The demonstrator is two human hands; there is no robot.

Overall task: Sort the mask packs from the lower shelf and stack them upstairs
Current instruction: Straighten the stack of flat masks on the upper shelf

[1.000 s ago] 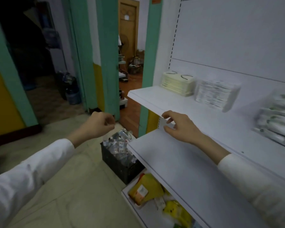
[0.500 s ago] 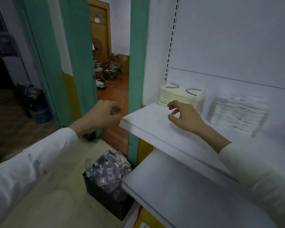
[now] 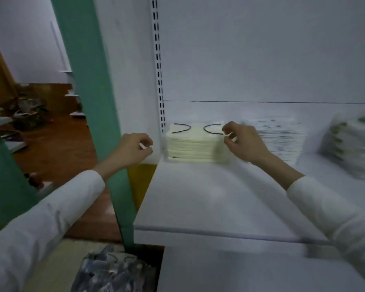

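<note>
A stack of cream mask packs (image 3: 190,145) with black ear loops on top sits at the back left corner of the upper white shelf (image 3: 198,199). My right hand (image 3: 243,143) hovers at the stack's right upper edge, fingers bent, thumb and forefinger slightly apart at the corner; no pack is lifted. My left hand (image 3: 133,147) is curled into a loose fist just left of the stack, outside the shelf's side, and holds nothing. A black crate of clear mask packs (image 3: 114,272) stands on the floor below.
Right of the cream stack stand a stack of white printed packs (image 3: 282,142) and green-and-white packs (image 3: 354,144). A lower white shelf (image 3: 251,270) juts out underneath. A slotted upright (image 3: 159,81) and a green pillar (image 3: 89,81) bound the left side.
The view has risen and closed in on the upper shelf. My right hand moved back along the shelf to the cream stack's right edge; my left fist rose beside the stack's left.
</note>
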